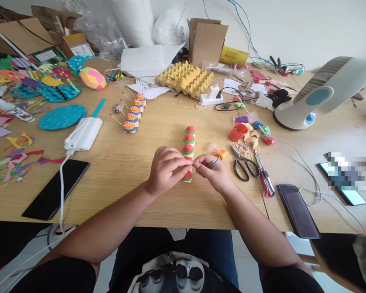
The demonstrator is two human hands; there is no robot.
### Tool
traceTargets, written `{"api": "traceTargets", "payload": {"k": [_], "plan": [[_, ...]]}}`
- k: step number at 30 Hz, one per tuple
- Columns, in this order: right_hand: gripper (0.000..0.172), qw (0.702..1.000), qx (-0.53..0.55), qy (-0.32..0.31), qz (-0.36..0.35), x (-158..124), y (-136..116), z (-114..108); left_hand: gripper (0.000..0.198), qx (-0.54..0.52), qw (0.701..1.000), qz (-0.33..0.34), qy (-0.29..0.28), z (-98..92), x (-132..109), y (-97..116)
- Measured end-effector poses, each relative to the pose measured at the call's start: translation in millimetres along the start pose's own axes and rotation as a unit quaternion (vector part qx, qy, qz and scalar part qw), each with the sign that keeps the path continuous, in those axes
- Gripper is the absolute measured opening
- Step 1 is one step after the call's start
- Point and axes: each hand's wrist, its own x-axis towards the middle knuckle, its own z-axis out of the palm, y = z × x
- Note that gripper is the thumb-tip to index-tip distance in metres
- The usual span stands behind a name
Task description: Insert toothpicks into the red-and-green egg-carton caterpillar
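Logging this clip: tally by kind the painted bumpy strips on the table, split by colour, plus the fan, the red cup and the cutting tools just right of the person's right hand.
Red-and-green strip: 1
Blue-and-orange strip: 1
Fan: 1
Red cup: 1
Black-handled scissors: 1
Utility knife: 1
Total: 6

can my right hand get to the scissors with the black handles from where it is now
Probably yes: the scissors lie just to the right of your right hand, with bare tabletop between. That hand seems to hold a thin blue stick, though.
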Motion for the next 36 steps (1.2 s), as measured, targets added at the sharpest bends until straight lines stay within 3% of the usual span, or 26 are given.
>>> {"api": "traceTargets", "payload": {"k": [5,9,19,25,32,36], "plan": [[0.040,1.000,0.018,-0.010,0.018,-1,3,-1,0.007,-0.010,1.000,0.004,0.007,-0.3,0,1],[0.035,0.999,0.035,-0.021,0.013,0,6,-2,0.010,-0.013,1.000,0.004,0.005,0.4,-1,-1],[0.036,0.991,0.118,0.032,0.057,3,10,-5,0.017,0.005,1.000,-0.001,0.009,0.8,0,1],[0.047,0.994,0.081,0.047,0.050,5,14,-8,0.018,0.011,1.000,-0.003,0.005,0.7,0,0],[0.039,0.994,0.079,0.049,0.051,6,14,-9,0.018,0.014,1.000,-0.005,0.004,1.1,0,1],[0.043,0.995,0.066,0.059,0.046,4,14,-10,0.017,0.013,1.000,-0.006,0.007,1.3,0,0]]}}
